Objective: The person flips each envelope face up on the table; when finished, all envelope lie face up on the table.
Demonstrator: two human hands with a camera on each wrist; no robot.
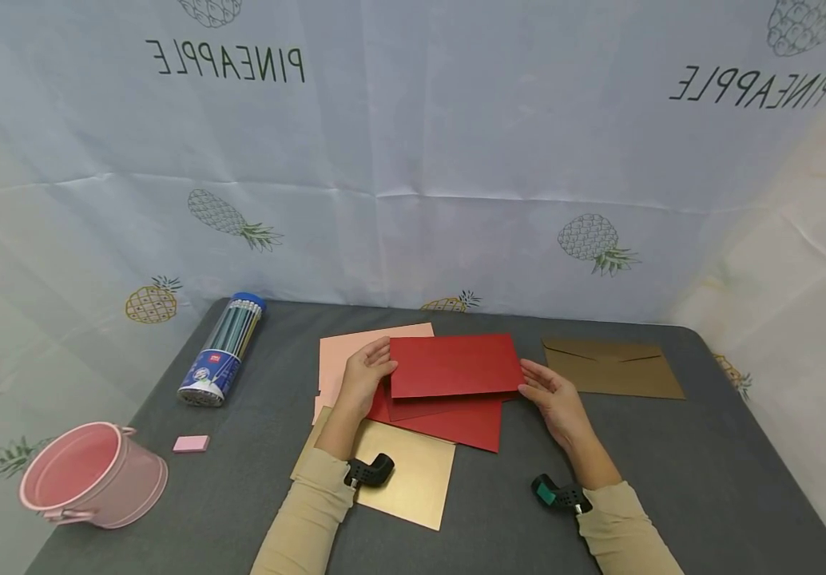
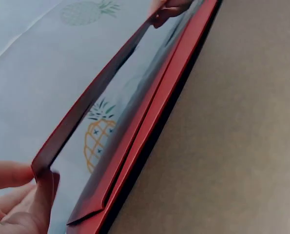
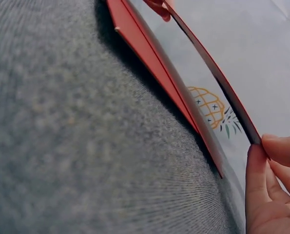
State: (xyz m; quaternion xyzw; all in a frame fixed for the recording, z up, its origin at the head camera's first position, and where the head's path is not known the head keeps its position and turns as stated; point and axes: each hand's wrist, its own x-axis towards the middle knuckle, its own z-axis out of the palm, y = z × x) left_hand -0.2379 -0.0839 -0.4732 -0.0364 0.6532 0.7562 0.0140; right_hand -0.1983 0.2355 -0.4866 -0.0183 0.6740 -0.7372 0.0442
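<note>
A flat red envelope (image 1: 456, 366) is held level between both hands, raised over more red envelopes (image 1: 474, 427). My left hand (image 1: 365, 375) pinches its left end, thumb and fingers on either face. At the opposite end, my right hand (image 1: 555, 401) grips the right edge the same way. Both wrist views show a gap between the raised red envelope (image 2: 86, 100) and the red ones lying below (image 3: 149, 63). Pink envelopes (image 1: 355, 345) lie behind my left hand, and gold envelopes (image 1: 413, 479) stick out in front of the red ones.
To the right lies a brown envelope (image 1: 614, 371). A clear tub of pencils (image 1: 222, 351) lies at the back left, with a pink eraser (image 1: 191, 444) nearer. A pink bucket (image 1: 107, 479) stands at the left edge of the grey table (image 1: 672, 479). A pineapple-print cloth (image 1: 413, 144) hangs behind.
</note>
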